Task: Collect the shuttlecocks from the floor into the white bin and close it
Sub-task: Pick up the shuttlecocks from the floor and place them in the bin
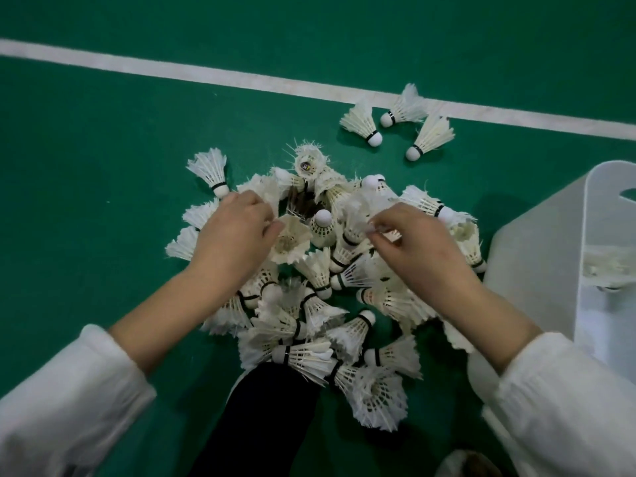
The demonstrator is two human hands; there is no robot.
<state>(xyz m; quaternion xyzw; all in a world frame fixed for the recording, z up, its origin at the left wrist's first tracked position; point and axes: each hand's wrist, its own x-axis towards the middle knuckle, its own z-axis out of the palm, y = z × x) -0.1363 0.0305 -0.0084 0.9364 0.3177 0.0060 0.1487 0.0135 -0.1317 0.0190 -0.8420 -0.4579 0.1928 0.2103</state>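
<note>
A heap of several white feather shuttlecocks (320, 304) lies on the green floor in the middle of the view. My left hand (230, 239) rests on the heap's left side, its fingers curled around a shuttlecock (290, 242) that faces skirt-up. My right hand (423, 249) is on the heap's right side, its fingertips pinching the feathers of a shuttlecock (361, 215). The white bin (592, 242) stands at the right edge, open, with a few shuttlecocks (609, 266) showing inside.
Three loose shuttlecocks (395, 122) lie beyond the heap near a white court line (206, 72). One more shuttlecock (211, 170) sits at the heap's upper left. My dark trouser leg (261, 421) is below the heap.
</note>
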